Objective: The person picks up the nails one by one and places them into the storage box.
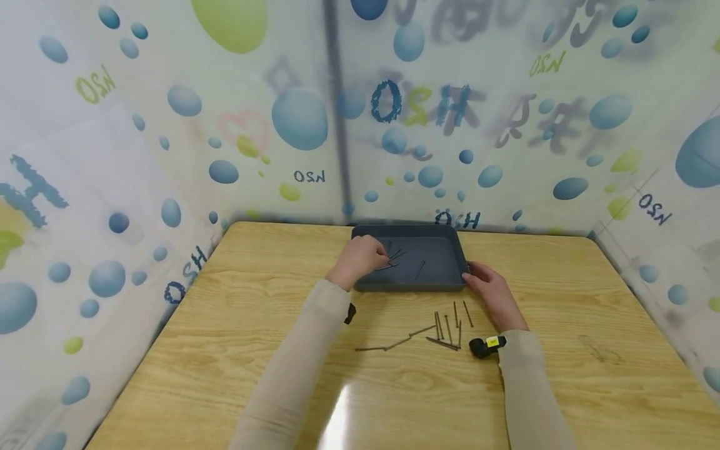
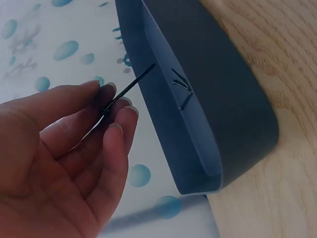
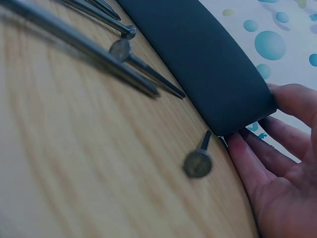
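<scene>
Left hand (image 1: 360, 256) above the tray's left end, thumb and fingertips pinching a dark nail (image 2: 132, 89), its free end slanting out over the inside. Right hand (image 1: 496, 292) at the near right corner of the grey tray (image 1: 406, 288), holding that corner between its digits.

Several nails lie on the tray floor, a few gathered close to the left hand, one (image 1: 420, 270) apart nearer the middle. The left hand covers part of that end from the wearer's side.

Outside, on the wooden table (image 1: 253, 300), a loose cluster of nails (image 1: 449, 330) sits between the tray's near wall and the right wrist; some touch or cross. To its left, three nails (image 1: 397, 344) trail in a rough line. The tray's near wall stands between these and its inside.

Patterned wall (image 1: 281, 194) close behind the tray, bubbles and reversed lettering. Black wrist camera (image 1: 479, 348) on the right sleeve, beside the cluster.
</scene>
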A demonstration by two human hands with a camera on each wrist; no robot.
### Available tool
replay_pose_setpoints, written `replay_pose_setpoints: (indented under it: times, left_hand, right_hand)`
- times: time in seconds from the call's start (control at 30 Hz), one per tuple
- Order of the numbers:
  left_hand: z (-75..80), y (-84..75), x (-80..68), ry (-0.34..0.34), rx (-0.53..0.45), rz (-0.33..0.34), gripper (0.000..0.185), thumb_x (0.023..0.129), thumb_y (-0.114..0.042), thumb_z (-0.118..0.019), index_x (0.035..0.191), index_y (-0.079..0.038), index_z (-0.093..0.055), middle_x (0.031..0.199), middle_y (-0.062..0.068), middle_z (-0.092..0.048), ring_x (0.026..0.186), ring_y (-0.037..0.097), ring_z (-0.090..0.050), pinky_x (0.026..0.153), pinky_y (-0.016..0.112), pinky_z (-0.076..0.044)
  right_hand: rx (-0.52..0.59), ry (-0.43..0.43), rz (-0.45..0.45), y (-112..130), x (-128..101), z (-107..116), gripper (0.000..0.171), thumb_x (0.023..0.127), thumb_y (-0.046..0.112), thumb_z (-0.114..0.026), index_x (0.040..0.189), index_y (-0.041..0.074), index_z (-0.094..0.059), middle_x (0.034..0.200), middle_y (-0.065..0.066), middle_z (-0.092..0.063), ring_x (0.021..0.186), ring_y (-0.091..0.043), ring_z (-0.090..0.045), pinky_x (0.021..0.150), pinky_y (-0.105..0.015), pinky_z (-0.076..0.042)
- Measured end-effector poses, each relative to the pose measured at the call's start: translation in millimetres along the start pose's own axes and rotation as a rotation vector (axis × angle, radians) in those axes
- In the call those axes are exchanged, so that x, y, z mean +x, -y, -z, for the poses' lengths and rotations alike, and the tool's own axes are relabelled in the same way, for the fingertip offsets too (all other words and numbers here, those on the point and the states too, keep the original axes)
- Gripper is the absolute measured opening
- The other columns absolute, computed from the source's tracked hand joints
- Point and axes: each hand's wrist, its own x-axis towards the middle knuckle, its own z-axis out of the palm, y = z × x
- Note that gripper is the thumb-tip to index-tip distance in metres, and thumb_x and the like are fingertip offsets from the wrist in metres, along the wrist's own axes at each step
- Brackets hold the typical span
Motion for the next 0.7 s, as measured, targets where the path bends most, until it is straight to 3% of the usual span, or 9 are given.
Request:
replay_pose_setpoints:
  times: [0.3, 0.47, 0.57, 0.7]
  left_hand:
    - [-2.0, 14.8, 9.5, -0.052, -0.076, 0.079, 0.018, 0.089, -0.021, -0.055, 0.093, -0.015, -0.071, 0.092, -0.001, -0.065, 0.077, 0.014, -0.057, 0.071, 0.031, -0.046]
    - [-5.6, 17.3, 14.1, 0.003, 0.0, 0.075, 0.022, 0.09, -0.016, -0.053, 0.108, -0.013, -0.067, 0.112, 0.002, -0.061, 0.098, 0.018, -0.057, 0.081, 0.032, -0.046]
    - [-9.5, 17.3, 17.9, 0.034, 0.031, 0.072, 0.025, 0.091, -0.015, -0.052, 0.112, -0.011, -0.064, 0.115, 0.003, -0.059, 0.102, 0.019, -0.056, 0.083, 0.032, -0.045]
    - [-16.0, 15.8, 22.8, 0.083, 0.051, 0.089, 0.02, 0.091, -0.015, -0.05, 0.091, -0.006, -0.068, 0.085, 0.0, -0.062, 0.072, 0.013, -0.055, 0.066, 0.026, -0.044]
  right_hand:
    - [0.011, -0.006, -0.003, -1.8, 1.3, 0.2, 0.057, 0.089, 0.033, -0.055, 0.137, 0.01, -0.036, 0.138, -0.01, -0.036, 0.124, -0.023, -0.035, 0.099, -0.042, -0.03]
    - [0.025, -0.008, -0.007, -3.5, 3.0, -0.4, 0.057, 0.088, 0.033, -0.056, 0.137, 0.01, -0.036, 0.138, -0.01, -0.036, 0.123, -0.023, -0.036, 0.098, -0.042, -0.03]
    - [0.022, -0.012, -0.008, -3.7, 3.4, -0.3, 0.057, 0.088, 0.033, -0.056, 0.137, 0.011, -0.036, 0.138, -0.01, -0.036, 0.124, -0.023, -0.035, 0.099, -0.042, -0.03]
    - [0.018, -0.019, -0.017, -3.1, 3.4, -0.2, 0.058, 0.088, 0.034, -0.056, 0.137, 0.011, -0.036, 0.137, -0.01, -0.036, 0.124, -0.023, -0.035, 0.099, -0.042, -0.03]
